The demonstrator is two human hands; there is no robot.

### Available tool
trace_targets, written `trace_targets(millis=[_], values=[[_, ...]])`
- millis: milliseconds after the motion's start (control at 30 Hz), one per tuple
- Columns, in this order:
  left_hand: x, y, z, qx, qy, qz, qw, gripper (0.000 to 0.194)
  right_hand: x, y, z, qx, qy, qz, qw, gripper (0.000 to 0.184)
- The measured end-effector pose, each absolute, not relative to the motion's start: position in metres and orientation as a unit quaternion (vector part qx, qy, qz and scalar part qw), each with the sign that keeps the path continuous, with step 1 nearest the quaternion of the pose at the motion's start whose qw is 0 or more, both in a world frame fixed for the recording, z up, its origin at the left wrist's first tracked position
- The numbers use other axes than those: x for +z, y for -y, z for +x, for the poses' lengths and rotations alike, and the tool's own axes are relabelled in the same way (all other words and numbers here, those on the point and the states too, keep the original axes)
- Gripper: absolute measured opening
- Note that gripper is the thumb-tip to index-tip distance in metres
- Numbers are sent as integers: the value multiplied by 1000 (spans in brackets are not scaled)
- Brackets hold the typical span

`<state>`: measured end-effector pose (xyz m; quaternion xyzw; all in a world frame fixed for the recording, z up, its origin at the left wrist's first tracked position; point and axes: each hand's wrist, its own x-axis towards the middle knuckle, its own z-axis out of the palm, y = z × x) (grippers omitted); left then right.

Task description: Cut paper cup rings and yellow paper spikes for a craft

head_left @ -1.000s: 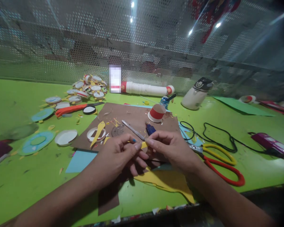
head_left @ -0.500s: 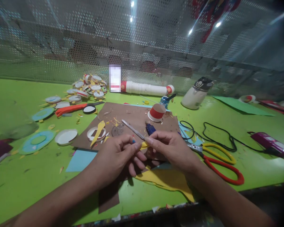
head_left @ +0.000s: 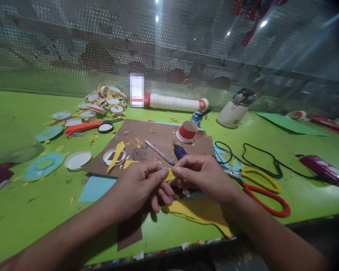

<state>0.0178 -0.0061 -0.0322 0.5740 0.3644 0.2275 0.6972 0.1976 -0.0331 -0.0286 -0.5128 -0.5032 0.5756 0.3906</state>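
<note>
Between my two hands is a small piece of yellow paper [head_left: 169, 174]. My left hand [head_left: 144, 184] pinches one end with thumb and forefinger, its other fingers curled loosely below. The opposite end sits in the pinch of my right hand [head_left: 199, 175]. Just beyond them a silver pen-like tool [head_left: 159, 150] lies on the brown paper sheet [head_left: 158, 130], beside a dark blue tool tip [head_left: 180, 151]. A cut yellow strip [head_left: 117, 154] rests across a round white lid [head_left: 106, 155] to the left. Larger yellow paper [head_left: 197, 212] lies under my wrists.
Scissors [head_left: 264, 192] with red and yellow handles lie by my right forearm. Behind stand a red-and-white paper cup [head_left: 187, 131], a blue jar [head_left: 197, 118] and a white bottle [head_left: 233, 111]. An orange cutter [head_left: 84, 127] and piled paper discs [head_left: 113, 101] are at left; a black cord [head_left: 260, 162] runs right.
The yellow piece has turned slightly between my fingertips and shows more of its face. Both hands stay in nearly the same place; the whole view has shifted a little.
</note>
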Motion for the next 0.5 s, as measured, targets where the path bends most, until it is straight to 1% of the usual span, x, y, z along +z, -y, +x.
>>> trace_targets(millis=[133, 267, 500], values=[[-29, 7, 18, 220, -370, 567, 703, 22, -28, 31, 200, 581, 504, -513, 380, 33], [-29, 6, 18, 214, -364, 572, 703, 24, -28, 31, 202, 589, 503, -512, 371, 37], [-30, 5, 15, 213, -366, 581, 695, 26, -28, 32, 201, 593, 500, -507, 376, 36]])
